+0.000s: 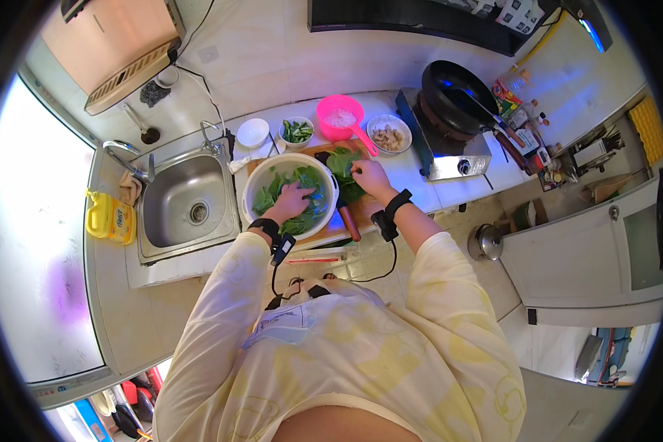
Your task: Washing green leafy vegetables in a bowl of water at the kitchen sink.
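Note:
A white plastic basin (250, 209) of green leafy vegetables (301, 224) stands partly on a wooden cutting board (369, 212). My left hand (291, 203) is inside the basin, its fingers apart on the leaves. Over the board, my right hand (373, 178) pinches the edge of a bunch of leafy greens (341, 163). Beneath that bunch lies a knife with a reddish-brown handle (349, 222), which points toward me; its blade is mostly hidden by leaves and basin.
Behind the board are a white bowl (253, 133), a bowl of cut green vegetables (297, 131), a pink ladle (340, 117) and a bowl of pale pieces (389, 134). A steel sink (188, 190) lies left. On the right, a wok (458, 96) sits on a gas stove (447, 157).

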### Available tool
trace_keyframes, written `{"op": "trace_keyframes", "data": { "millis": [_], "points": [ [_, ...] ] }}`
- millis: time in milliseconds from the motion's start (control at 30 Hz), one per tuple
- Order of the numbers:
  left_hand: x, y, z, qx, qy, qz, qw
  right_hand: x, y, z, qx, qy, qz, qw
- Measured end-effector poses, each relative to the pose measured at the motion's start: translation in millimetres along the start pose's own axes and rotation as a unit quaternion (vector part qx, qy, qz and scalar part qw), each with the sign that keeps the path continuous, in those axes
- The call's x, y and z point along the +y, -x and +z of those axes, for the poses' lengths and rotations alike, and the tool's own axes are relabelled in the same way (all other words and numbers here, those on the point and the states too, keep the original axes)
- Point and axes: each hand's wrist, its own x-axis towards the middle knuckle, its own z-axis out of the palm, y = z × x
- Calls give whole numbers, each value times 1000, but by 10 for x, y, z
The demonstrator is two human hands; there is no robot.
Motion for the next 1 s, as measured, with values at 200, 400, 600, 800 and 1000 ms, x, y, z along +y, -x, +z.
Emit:
{"op": "trace_keyframes", "data": {
  "millis": [200,400,600,800,1000],
  "points": [
    [-193,-48,53,-35,-44,31,998,-94,40,8,26,-10,-38,999],
    [-161,-64,-12,141,211,-41,966,-414,-87,-55,107,-42,-128,985],
    [-86,86,-364,181,464,-134,857,-790,-104,266,44,-96,-175,979],
    [-100,291,-627,167,496,-97,846,-856,-225,810,-83,-173,-86,978],
    [-177,569,-637,138,459,-100,872,-927,-420,1147,-207,-243,29,947]
  ]
}}
